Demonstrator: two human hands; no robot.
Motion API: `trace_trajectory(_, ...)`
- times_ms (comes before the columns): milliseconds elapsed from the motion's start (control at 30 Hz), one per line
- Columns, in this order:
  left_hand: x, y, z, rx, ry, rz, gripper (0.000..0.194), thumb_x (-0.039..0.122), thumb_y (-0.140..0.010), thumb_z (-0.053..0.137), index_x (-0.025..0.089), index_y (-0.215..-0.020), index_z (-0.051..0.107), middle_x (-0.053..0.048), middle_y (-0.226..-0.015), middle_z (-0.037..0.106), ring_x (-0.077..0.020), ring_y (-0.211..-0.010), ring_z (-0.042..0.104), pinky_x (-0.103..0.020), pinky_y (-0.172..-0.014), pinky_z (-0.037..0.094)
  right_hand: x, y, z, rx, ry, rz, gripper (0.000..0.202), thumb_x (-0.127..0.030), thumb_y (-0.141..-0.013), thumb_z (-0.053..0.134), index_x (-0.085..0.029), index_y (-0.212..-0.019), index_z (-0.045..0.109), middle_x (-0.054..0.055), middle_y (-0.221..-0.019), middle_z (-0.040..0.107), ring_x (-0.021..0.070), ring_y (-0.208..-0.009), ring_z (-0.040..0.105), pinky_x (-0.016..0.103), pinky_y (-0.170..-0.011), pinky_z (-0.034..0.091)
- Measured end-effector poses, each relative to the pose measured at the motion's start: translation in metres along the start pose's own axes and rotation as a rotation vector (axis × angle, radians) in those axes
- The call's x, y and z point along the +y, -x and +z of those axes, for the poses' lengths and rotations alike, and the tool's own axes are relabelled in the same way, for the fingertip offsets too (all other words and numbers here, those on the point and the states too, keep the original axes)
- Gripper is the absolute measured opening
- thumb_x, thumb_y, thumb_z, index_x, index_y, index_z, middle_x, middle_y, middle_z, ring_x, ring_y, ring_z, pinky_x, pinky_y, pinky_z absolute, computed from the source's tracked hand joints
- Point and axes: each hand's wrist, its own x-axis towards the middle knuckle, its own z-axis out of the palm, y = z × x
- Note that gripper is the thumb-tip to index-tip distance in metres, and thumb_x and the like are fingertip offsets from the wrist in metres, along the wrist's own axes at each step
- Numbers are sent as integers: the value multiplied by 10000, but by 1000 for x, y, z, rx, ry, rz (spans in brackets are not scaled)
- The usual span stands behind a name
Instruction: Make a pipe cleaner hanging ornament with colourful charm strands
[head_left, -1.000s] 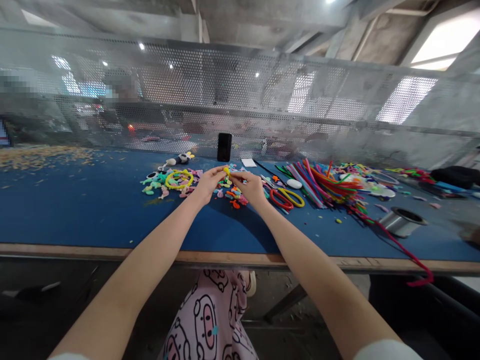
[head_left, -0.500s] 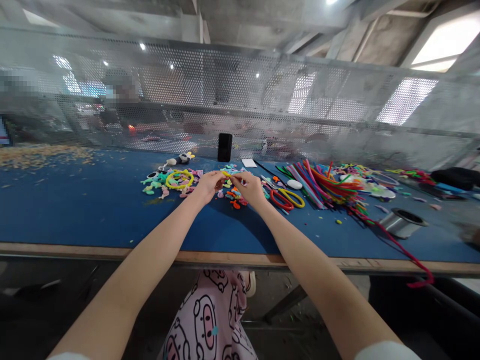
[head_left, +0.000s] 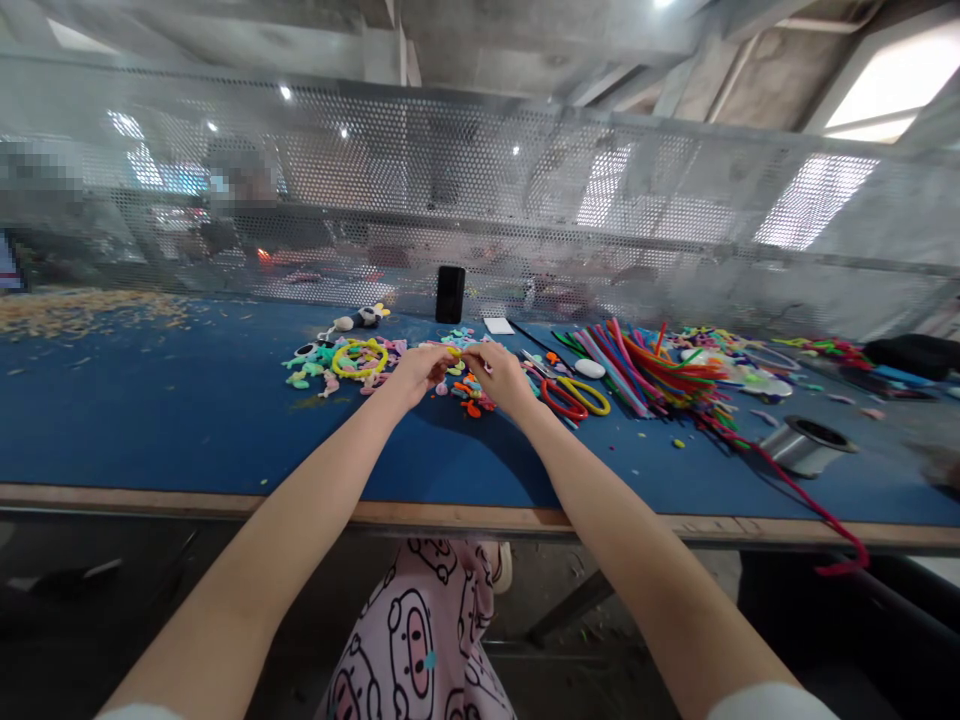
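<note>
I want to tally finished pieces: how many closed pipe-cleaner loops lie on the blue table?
3: a yellow loop in the pile left of the hands, and a red loop beside a second yellow loop right of them. Others may hide in the piles.

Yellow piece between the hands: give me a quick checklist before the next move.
1. Left hand on yellow piece: ok, fingertips pinch it.
2. Right hand on it too: ok, pinching from the other side.
3. Piece held above the table: ok.
4. Spare stems on the right, apart from the hands: ok.
5. Scissors beside right hand: ok.
6. Shape of the piece: cannot tell, too small.
</note>
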Motion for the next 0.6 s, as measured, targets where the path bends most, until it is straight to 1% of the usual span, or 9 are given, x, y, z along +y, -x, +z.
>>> trace_trajectory(133,0,3,-1,0,-53,80,48,156,-602,708,156,-645,685,33,-565,559,-79,-568,469,-209,-548,343,-3,-1,2,-24,-42,77,181,-255,-937,534,-173,-920,694,73,-841,716,170,-717,600,292,-683,473)
trace_trajectory(233,0,5,-2,17,-88,127,58,167,-613,695,159,-669,704,29,-582,570,-79,-583,486,-205,-566,365,-4,-1,4,-26,-70,143,174,-266,-916,558,-164,-885,696,54,-773,699,148,-636,559,272,-614,446)
trace_trajectory(300,1,6,-2,29,-107,133,91,179,-619,693,158,-703,721,26,-594,584,-81,-585,502,-205,-575,383,-3,-1,5,-23,-87,167,177,-276,-909,572,-161,-902,706,55,-776,706,145,-626,557,270,-602,445)
trace_trajectory(367,2,6,-2,38,-137,130,122,196,-627,692,155,-734,733,28,-585,580,-77,-562,499,-204,-560,379,-2,0,6,-21,-102,161,196,-290,-918,569,-168,-956,718,67,-836,728,153,-658,582,279,-626,466)
trace_trajectory(467,5,7,-2,56,-165,104,82,204,-629,686,157,-693,705,35,-569,570,-70,-518,479,-205,-528,361,0,0,5,-38,-125,102,239,-322,-954,539,-191,-1031,723,84,-939,743,178,-767,631,309,-717,503)
trace_trajectory(533,7,7,-2,73,-150,42,38,188,-622,679,164,-647,664,37,-561,568,-72,-503,473,-208,-523,367,0,-1,3,-52,-143,62,252,-345,-967,531,-199,-1030,726,88,-954,740,191,-830,647,328,-776,510)
trace_trajectory(600,9,6,-2,87,-132,-61,43,172,-623,663,171,-606,623,37,-541,554,-77,-492,470,-214,-527,385,-1,-2,2,-68,-168,50,259,-363,-970,531,-198,-1004,728,88,-942,738,198,-853,653,334,-796,510)
